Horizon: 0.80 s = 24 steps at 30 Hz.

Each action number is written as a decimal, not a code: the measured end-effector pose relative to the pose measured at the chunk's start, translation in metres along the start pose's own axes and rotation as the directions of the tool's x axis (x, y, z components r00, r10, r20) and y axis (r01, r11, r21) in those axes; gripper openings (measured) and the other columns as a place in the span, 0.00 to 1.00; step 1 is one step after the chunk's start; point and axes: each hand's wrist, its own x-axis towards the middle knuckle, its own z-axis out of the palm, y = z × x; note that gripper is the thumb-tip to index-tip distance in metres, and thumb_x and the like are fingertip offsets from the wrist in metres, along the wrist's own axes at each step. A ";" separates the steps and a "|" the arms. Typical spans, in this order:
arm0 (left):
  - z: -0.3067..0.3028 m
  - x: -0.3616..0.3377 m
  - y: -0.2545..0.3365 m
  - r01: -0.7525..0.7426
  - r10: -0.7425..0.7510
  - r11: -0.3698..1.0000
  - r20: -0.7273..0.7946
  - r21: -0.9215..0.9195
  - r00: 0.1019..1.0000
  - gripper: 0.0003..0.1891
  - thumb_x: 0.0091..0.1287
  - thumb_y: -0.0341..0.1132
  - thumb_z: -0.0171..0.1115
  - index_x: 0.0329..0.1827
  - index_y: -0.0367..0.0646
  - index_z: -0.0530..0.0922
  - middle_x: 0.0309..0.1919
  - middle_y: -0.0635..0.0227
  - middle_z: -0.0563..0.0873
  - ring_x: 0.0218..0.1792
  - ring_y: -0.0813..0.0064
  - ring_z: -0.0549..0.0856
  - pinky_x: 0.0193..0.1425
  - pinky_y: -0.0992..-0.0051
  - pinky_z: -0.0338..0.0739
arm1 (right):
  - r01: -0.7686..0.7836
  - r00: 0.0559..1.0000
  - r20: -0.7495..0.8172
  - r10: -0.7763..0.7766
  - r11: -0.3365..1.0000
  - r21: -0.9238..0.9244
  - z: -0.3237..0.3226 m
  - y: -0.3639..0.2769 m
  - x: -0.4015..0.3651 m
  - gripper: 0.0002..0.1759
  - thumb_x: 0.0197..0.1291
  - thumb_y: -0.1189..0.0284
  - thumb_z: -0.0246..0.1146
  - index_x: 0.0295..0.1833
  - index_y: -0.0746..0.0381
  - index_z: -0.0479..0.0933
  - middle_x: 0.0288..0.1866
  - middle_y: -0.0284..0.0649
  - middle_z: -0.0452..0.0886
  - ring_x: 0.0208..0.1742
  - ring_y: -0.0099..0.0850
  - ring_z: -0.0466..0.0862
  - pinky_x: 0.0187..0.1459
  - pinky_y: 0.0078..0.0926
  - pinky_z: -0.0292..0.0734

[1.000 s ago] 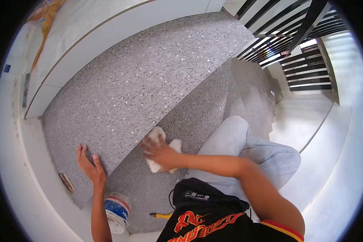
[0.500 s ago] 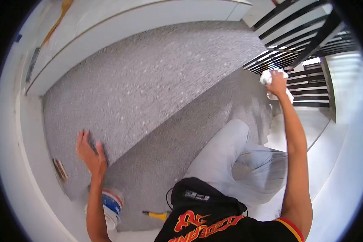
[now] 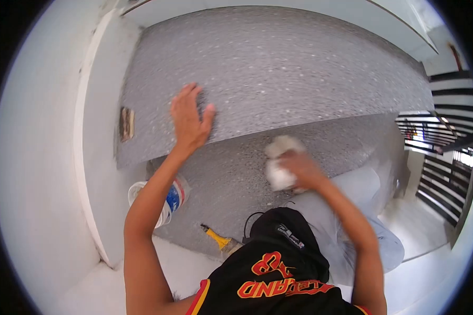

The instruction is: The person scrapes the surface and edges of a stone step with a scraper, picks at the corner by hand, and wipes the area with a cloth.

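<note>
My left hand (image 3: 191, 116) lies flat with its fingers spread on the speckled grey stone step (image 3: 299, 63), near the step's front edge. Over the lower grey step (image 3: 231, 173), my right hand (image 3: 302, 169) is closed on a crumpled white cloth (image 3: 283, 176); motion blurs both the hand and the cloth. Below my left forearm stands a white bucket with a blue and red label (image 3: 174, 195), partly hidden by the arm. A brush with a yellow handle (image 3: 215, 237) lies on the lower step, close to my shirt.
A small wooden block (image 3: 126, 124) sits at the upper step's left end, beside the white wall (image 3: 42, 147). Black railing bars (image 3: 449, 184) stand at the right. My bent leg (image 3: 352, 194) in light grey trousers rests on the right of the lower step.
The view has turned toward the left part of the steps. My right hand has moved with the cloth from beside the railing to over the lower step. My left hand still rests on the upper step.
</note>
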 end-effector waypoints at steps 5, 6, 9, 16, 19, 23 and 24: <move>-0.001 -0.004 0.005 0.013 -0.014 0.999 -0.018 -0.041 1.000 0.28 0.66 0.49 0.54 0.64 0.41 0.67 0.66 0.54 0.68 0.69 0.54 0.63 0.72 0.53 0.48 | -0.848 0.502 -0.591 0.632 0.224 -0.481 -0.173 0.090 -0.141 0.27 0.36 0.67 0.72 0.48 0.61 0.79 0.48 0.45 0.81 0.49 0.41 0.80 0.50 0.39 0.75; -0.001 -0.001 0.004 0.011 -0.013 0.999 -0.042 -0.045 0.999 0.26 0.66 0.48 0.55 0.62 0.41 0.69 0.65 0.55 0.70 0.68 0.55 0.65 0.71 0.53 0.50 | -0.834 0.548 -0.701 0.456 0.359 -0.419 -0.201 0.091 -0.167 0.29 0.34 0.66 0.73 0.48 0.61 0.79 0.45 0.47 0.81 0.46 0.42 0.81 0.49 0.39 0.76; -0.003 -0.002 0.005 -0.030 0.019 0.993 -0.100 -0.113 0.995 0.20 0.64 0.44 0.59 0.55 0.42 0.74 0.59 0.56 0.75 0.63 0.56 0.71 0.67 0.55 0.58 | -0.839 0.294 -0.792 0.536 0.542 0.056 -0.237 0.026 -0.168 0.35 0.39 0.68 0.72 0.59 0.62 0.74 0.50 0.48 0.81 0.51 0.41 0.81 0.54 0.34 0.74; -0.014 -0.074 0.131 0.018 0.130 0.634 0.130 -0.773 0.983 0.37 0.56 0.49 0.71 0.66 0.45 0.67 0.65 0.59 0.71 0.67 0.61 0.69 0.70 0.60 0.62 | -0.228 0.586 -0.576 0.570 0.798 0.558 -0.152 -0.118 -0.077 0.48 0.39 0.56 0.75 0.65 0.70 0.67 0.63 0.50 0.73 0.65 0.40 0.71 0.66 0.39 0.63; -0.011 -0.115 0.168 0.481 0.030 0.074 0.484 -0.874 0.875 0.52 0.47 0.49 0.77 0.73 0.43 0.56 0.70 0.57 0.63 0.71 0.61 0.62 0.75 0.62 0.54 | 0.202 0.840 -0.501 0.207 0.738 0.643 -0.113 -0.175 -0.018 0.53 0.40 0.49 0.75 0.68 0.68 0.64 0.73 0.53 0.58 0.74 0.45 0.58 0.70 0.43 0.55; -0.029 -0.125 0.125 0.423 -0.032 0.406 0.450 -0.810 0.893 0.50 0.40 0.41 0.80 0.69 0.42 0.61 0.65 0.58 0.68 0.69 0.63 0.66 0.73 0.65 0.57 | 0.030 0.966 -0.255 0.032 0.972 0.234 -0.115 -0.169 -0.011 0.43 0.47 0.55 0.73 0.67 0.63 0.66 0.72 0.51 0.61 0.72 0.49 0.62 0.69 0.43 0.58; -0.041 -0.125 0.108 0.356 -0.030 0.587 0.419 -0.727 0.907 0.49 0.39 0.40 0.80 0.67 0.42 0.63 0.63 0.59 0.70 0.67 0.64 0.67 0.72 0.66 0.58 | 0.039 0.965 -0.262 0.023 0.973 0.229 -0.117 -0.160 -0.014 0.43 0.47 0.55 0.73 0.67 0.63 0.66 0.72 0.51 0.61 0.72 0.49 0.62 0.69 0.43 0.58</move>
